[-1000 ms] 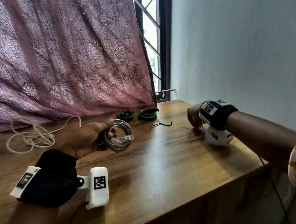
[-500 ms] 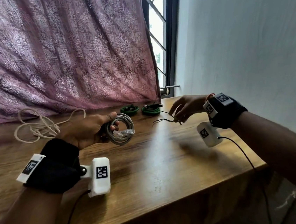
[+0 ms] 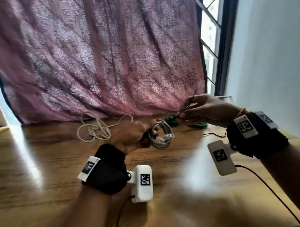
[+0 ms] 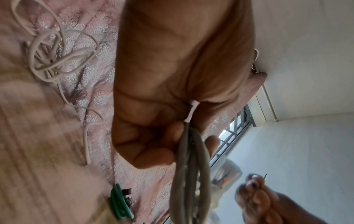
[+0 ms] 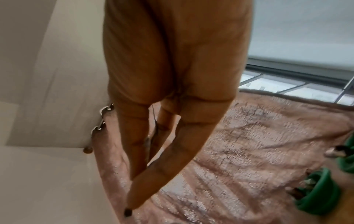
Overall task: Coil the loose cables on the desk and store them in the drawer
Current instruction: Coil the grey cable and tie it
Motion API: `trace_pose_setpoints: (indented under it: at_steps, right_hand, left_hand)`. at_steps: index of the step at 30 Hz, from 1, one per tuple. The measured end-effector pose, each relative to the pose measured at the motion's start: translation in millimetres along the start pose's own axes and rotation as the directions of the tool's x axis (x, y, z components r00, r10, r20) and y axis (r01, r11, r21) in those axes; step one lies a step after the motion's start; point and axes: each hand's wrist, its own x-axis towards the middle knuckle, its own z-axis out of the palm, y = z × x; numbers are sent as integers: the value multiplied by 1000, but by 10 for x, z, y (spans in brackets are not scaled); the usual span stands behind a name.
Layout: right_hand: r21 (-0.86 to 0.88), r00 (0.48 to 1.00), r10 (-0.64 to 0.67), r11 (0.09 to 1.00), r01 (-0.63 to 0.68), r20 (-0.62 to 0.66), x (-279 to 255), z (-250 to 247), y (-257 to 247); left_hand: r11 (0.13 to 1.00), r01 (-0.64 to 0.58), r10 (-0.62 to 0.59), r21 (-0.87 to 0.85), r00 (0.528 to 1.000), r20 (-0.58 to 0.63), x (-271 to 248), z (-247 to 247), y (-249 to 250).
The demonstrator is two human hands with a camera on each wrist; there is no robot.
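From the head view the left hand [image 3: 132,133] is gripping a grey coiled network cable [image 3: 160,137] above the wooden desk [image 3: 174,212] while the right hand [image 3: 206,110] is pinching a thin dark wire tie [image 3: 188,105], likely for binding; the left wrist view is showing fingers [image 4: 153,157] curled tight on the coil, loose cream cord [image 4: 57,60] lying apart; the right wrist view is showing green coils [image 5: 318,195] nearby, so room is tight there.

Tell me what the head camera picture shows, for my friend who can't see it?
A person's left hand grips a coiled grey cable above a wooden desk, while the right hand pinches a thin dark wire. A loose white cord and green coils lie near a pink curtain.
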Motion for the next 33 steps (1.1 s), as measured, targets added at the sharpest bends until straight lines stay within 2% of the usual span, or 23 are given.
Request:
trace_pose_setpoints:
  at_steps: [4,9,18,26,30,33]
  right_hand:
    - [-22,1000,-14,1000,14,17,243,191,72]
    - [-52,998,-41,998,43,41,400,338,156]
    - [-93,994,-104,990,107,33,353,292,216]
    - [-232,983,-181,957,174,-10,307,294,177]
    - [-426,954,-299,866,263,-17,295,265,163]
    - [-655,912,-411,690,307,-6,295,283,187]
  left_hand:
    - [999,7,-10,-48,997,-73,-6,-81,25]
    - [998,-20,13,-67,994,-106,-18,-113,44]
    - [998,-67,65,-11,992,-109,40,-132,-4]
    - [992,-123,126,37,983,-132,52,-98,12]
    - [990,-135,129,-29,979,-160,47,-90,50]
    - [987,-145,131,-75,977,-171,45,-64,69]
